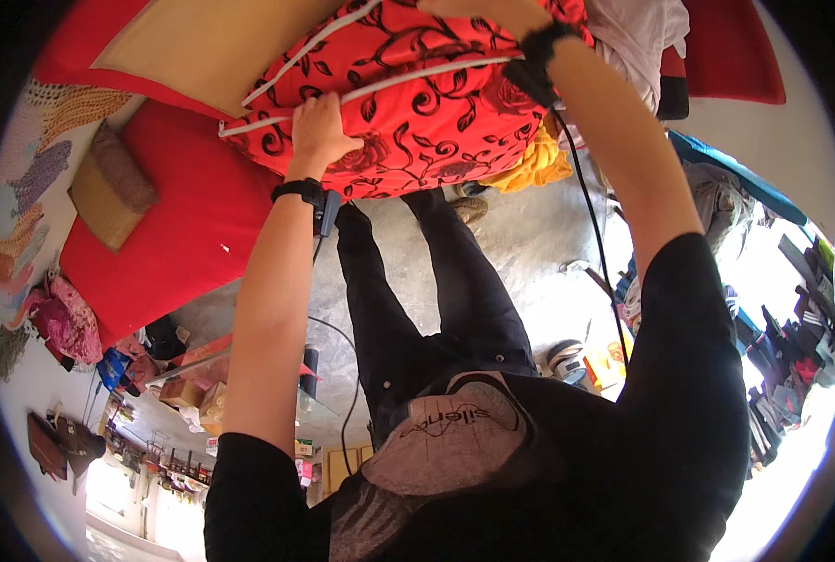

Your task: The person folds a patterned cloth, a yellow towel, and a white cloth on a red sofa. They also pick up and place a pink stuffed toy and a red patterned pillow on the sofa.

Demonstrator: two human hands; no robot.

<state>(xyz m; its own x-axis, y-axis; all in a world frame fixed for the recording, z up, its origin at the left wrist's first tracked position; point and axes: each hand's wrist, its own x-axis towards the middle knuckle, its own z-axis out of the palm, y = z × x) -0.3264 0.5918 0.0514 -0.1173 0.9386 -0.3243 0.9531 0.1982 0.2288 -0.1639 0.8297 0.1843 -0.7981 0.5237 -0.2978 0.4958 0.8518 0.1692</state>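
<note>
A red cloth cover with black roses and vines (417, 133) fills the upper middle, with white strips along its edges. My left hand (321, 132) has its fingers bent over one white-edged border near the cover's left corner, thumb spread on the near face. Farther up, my right hand (491, 10) lies over the same red cloth. The picture's top edge cuts it off, so its fingers and grip are partly hidden. Both wrists wear black straps with small devices; cables run down from them. Beneath the cover's right side hangs a yellow cloth (537, 165).
Red-covered bedding (171, 218) spreads at left, bearing a brown-and-tan cushion-like block (114, 186). A tan panel (192, 49) lies at upper left. Pale cloth (638, 42) is bunched at upper right. A brown shoe (470, 209) stands on the concrete floor (530, 246). Clothes (789, 358) crowd the right.
</note>
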